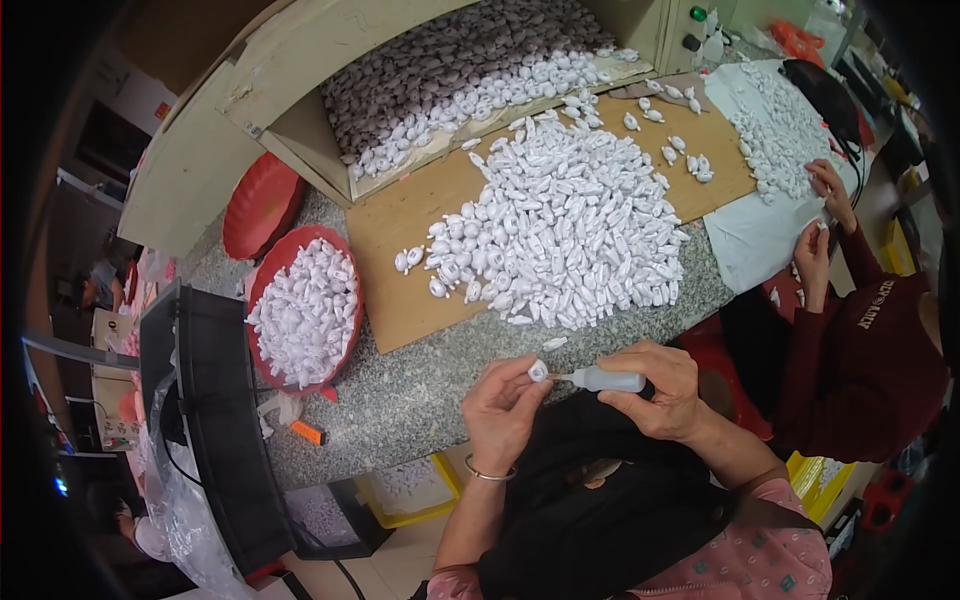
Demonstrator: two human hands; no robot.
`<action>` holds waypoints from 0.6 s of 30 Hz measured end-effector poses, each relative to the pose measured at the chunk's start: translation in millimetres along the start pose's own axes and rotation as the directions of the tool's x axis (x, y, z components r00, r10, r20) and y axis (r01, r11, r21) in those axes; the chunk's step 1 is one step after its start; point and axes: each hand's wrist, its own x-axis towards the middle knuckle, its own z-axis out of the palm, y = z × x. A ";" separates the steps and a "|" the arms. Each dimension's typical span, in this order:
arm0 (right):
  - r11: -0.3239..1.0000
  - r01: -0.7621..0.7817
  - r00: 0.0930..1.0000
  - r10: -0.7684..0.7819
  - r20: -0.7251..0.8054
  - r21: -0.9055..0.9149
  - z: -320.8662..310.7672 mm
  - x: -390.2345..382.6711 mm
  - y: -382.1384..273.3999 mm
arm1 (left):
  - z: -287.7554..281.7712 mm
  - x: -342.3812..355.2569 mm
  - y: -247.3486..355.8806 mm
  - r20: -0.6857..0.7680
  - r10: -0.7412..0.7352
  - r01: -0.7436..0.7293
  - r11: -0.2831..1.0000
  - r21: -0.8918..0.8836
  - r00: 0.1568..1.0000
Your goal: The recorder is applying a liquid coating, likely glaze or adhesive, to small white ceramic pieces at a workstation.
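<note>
Over the counter's near edge, my left hand [500,408] pinches a small rounded white plastic piece [538,370] between thumb and fingers. My right hand [662,392] is closed around a translucent squeeze bottle [612,380], held sideways. Its thin nozzle points left and meets the white piece, or comes very close; I cannot tell which. Just beyond my hands a single white piece [554,343] lies on the grey speckled counter [420,410]. Farther off is a large heap of small white pieces [585,215] on a brown board [390,285].
To the left stand a red bowl [357,335] full of white pieces and another red bowl [238,225]. An open-fronted box [300,165] with many pieces is at the back. An orange lighter-like object [307,432] lies near a black bin [225,430]. A co-worker's hands [815,255] work at right.
</note>
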 end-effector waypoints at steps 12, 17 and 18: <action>1.000 0.003 1.000 -0.003 -0.019 0.008 -1.0 -1.3 1.5 | -0.9 -0.1 -0.5 0.000 0.006 -0.006 1.000 0.000 1.000; 1.000 -0.010 1.000 0.010 -0.013 -0.001 -2.1 0.0 1.5 | -0.6 0.2 -0.7 -0.021 0.022 -0.021 0.999 0.028 1.000; 1.000 -0.012 1.000 0.012 -0.013 -0.001 -2.0 -0.5 2.2 | -0.3 0.4 -0.7 -0.023 0.026 -0.026 0.999 0.028 0.999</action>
